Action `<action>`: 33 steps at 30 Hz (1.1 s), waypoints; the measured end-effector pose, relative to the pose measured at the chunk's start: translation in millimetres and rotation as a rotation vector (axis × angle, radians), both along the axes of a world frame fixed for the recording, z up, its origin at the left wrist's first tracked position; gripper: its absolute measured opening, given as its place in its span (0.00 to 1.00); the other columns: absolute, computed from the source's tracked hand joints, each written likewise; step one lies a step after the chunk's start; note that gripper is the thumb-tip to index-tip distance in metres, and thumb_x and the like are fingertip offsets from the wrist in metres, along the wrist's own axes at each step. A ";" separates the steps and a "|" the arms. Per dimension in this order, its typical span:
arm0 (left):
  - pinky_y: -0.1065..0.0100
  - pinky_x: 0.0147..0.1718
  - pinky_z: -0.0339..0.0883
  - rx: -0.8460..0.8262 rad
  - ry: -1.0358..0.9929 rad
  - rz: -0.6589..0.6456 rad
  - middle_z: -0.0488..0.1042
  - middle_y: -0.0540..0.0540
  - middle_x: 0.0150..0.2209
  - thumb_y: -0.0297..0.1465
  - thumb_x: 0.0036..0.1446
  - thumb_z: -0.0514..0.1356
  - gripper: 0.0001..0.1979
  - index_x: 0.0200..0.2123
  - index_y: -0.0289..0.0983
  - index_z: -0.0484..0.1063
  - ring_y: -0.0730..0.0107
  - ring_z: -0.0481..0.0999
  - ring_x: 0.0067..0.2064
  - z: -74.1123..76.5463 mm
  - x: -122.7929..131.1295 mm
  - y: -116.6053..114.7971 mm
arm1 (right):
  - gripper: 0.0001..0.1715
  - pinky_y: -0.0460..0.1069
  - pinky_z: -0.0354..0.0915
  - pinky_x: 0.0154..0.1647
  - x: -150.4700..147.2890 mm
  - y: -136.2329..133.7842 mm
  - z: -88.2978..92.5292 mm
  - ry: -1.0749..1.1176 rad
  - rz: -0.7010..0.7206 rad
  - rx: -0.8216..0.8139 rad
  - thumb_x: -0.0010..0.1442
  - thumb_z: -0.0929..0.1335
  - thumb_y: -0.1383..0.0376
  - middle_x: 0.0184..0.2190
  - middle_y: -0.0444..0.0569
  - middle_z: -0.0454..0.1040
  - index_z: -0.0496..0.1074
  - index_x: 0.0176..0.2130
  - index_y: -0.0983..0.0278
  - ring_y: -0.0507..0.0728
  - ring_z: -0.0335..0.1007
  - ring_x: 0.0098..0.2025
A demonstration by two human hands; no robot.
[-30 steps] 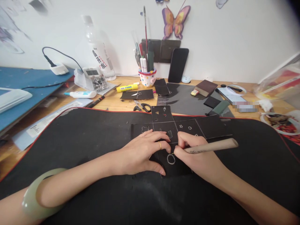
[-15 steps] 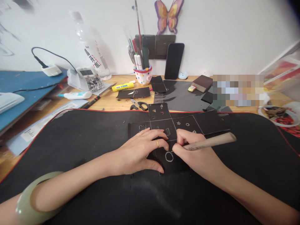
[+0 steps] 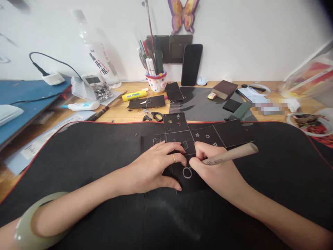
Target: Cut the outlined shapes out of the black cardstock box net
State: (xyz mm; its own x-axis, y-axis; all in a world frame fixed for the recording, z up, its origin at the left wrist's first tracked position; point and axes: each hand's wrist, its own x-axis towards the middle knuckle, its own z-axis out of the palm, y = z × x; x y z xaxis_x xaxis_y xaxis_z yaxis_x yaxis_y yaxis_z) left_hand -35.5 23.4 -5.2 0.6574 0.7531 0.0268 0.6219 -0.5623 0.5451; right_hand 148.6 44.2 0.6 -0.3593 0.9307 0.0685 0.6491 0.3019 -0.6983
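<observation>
A black cross-shaped paper (image 3: 205,132) lies on the dark mat, marked with pale fold lines and small cut or drawn shapes such as a star, triangles and circles. My left hand (image 3: 158,165) rests spread on its left and lower part, fingers apart, holding nothing. In my right hand (image 3: 215,168) is a grey-beige pen (image 3: 234,155), pinched between thumb and fingers with its back end pointing right. Its tip is hidden by the thumb, close to a pale ring outline (image 3: 187,172) on the lower panel.
Black-handled scissors (image 3: 153,115), a yellow glue stick (image 3: 134,95) and black paper pieces (image 3: 148,101) lie behind the mat (image 3: 91,152). Further back stand a pen cup (image 3: 156,81), a phone (image 3: 191,65) and a water bottle (image 3: 97,52). A bowl (image 3: 309,124) sits at the right.
The whole view has shifted slightly. My left hand keeps its place on the paper, and my right hand still holds the pen beside the ring outline.
</observation>
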 end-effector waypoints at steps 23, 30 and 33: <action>0.56 0.54 0.49 -0.064 -0.027 0.173 0.59 0.46 0.50 0.40 0.47 0.61 0.16 0.40 0.42 0.66 0.60 0.56 0.54 7.5 15.2 -7.9 | 0.12 0.44 0.63 0.25 8.0 9.5 -1.9 0.595 -0.187 -0.378 0.44 0.61 0.72 0.16 0.36 0.48 0.50 0.17 0.63 0.46 0.45 0.20; 0.62 0.45 0.59 -0.044 -0.027 0.291 0.65 0.47 0.40 0.35 0.48 0.62 0.10 0.34 0.39 0.69 0.62 0.58 0.48 15.7 33.8 -15.3 | 0.12 0.45 0.65 0.27 8.5 8.4 -6.0 0.678 -0.175 -0.380 0.45 0.61 0.71 0.16 0.36 0.48 0.49 0.18 0.63 0.46 0.45 0.21; 0.62 0.44 0.60 -0.079 -0.034 0.311 0.65 0.47 0.38 0.33 0.47 0.63 0.10 0.33 0.38 0.68 0.63 0.59 0.47 17.5 35.7 -13.9 | 0.12 0.44 0.64 0.25 8.5 8.3 -5.0 0.710 -0.183 -0.396 0.44 0.61 0.71 0.17 0.36 0.48 0.50 0.18 0.63 0.46 0.46 0.21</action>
